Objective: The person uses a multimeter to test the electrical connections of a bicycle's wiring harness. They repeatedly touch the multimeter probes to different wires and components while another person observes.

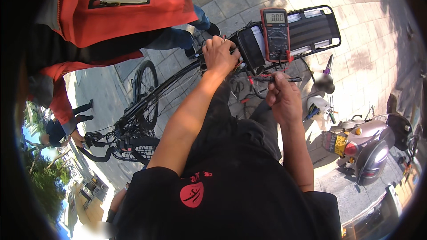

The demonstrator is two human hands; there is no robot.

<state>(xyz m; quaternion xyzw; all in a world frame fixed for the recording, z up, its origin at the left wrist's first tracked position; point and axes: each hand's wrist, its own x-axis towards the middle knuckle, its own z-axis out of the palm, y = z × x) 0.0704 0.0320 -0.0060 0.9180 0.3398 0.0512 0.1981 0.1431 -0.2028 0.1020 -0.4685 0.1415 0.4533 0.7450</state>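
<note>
My left hand [219, 57] is closed at the black bicycle frame [158, 90], beside the battery case [252, 43] below the rear rack [316, 29]; what its fingers hold is hidden. A red-and-black multimeter [276, 34] lies on top of the case and rack, its display lit and leads plugged in at its lower end. My right hand [285, 98] pinches a dark meter probe [290, 79] just below the multimeter. Loose red and black wires [250, 80] hang near both hands.
A person in a red jacket [120, 6] stands at upper left, a hand at the handlebar [100, 155]; another person [60, 131] is behind. A parked scooter [371, 146] is at right, near scattered tools [320, 109] on the paving [360, 62].
</note>
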